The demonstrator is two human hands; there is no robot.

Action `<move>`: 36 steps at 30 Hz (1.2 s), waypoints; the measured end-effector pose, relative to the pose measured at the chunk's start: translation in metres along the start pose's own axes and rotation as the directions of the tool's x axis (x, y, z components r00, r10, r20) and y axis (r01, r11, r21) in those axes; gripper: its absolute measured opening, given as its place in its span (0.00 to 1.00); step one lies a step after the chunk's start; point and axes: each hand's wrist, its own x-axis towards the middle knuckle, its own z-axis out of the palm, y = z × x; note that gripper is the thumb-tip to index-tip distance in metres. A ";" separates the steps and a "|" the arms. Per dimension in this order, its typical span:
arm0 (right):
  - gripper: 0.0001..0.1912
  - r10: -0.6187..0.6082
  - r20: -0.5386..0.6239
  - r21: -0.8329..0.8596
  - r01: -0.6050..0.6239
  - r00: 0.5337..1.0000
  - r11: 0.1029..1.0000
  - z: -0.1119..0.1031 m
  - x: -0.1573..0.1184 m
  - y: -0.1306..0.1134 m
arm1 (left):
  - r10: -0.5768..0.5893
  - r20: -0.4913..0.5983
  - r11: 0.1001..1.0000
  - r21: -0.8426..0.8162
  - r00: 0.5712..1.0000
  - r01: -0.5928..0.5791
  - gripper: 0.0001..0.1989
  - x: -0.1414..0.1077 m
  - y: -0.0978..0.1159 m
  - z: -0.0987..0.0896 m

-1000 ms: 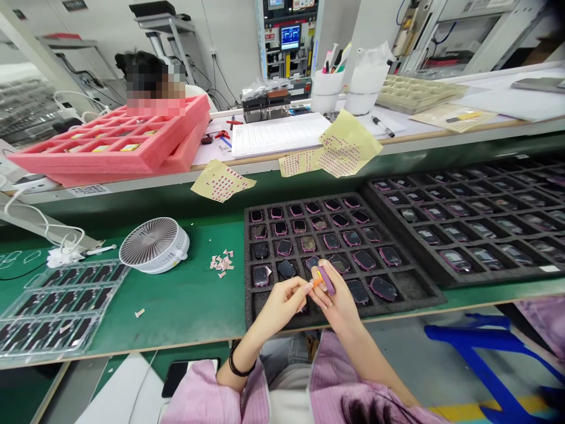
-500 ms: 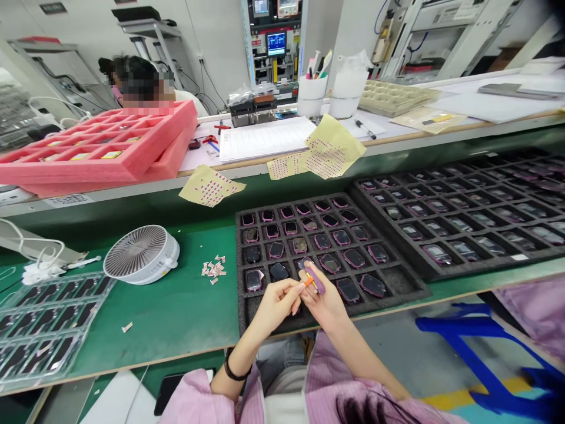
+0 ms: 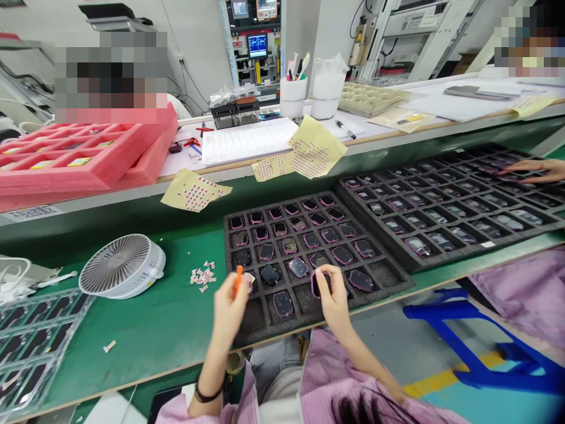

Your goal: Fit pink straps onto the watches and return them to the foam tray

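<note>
My left hand (image 3: pixel 230 303) is closed around a small orange stick (image 3: pixel 239 278), which points upward over the left edge of the near black foam tray (image 3: pixel 399 281). My right hand (image 3: pixel 335 297) pinches a purple-framed watch case (image 3: pixel 314 285) by its side, low over the tray's near rows; fingers cover part of it. Beside it, in the front row, lies another watch case (image 3: pixel 282 305) with a dark face. Several more purple-rimmed watch cases fill the compartments behind. A small pale tab (image 3: pixel 252 279) shows just right of my left hand.
Left stand a round white fan (image 3: pixel 121 265), a pile of small pale tabs (image 3: pixel 203 275) and a clear plastic tray (image 3: pixel 39 335). To the right, a second foam tray (image 3: pixel 424 227) has a co-worker's hand (image 3: pixel 536 169) over it. A shelf with pink foam trays (image 3: pixel 101 176) runs behind.
My hands have parted: the left moved left with the orange stick, the right a little right with the watch case. A co-worker's hand has appeared at right. The view has shifted.
</note>
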 end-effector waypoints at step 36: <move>0.12 0.344 0.404 0.537 -0.524 0.848 0.661 0.028 0.009 -0.042 | 0.030 0.518 0.952 -0.276 0.855 0.134 0.18 -0.028 0.035 0.031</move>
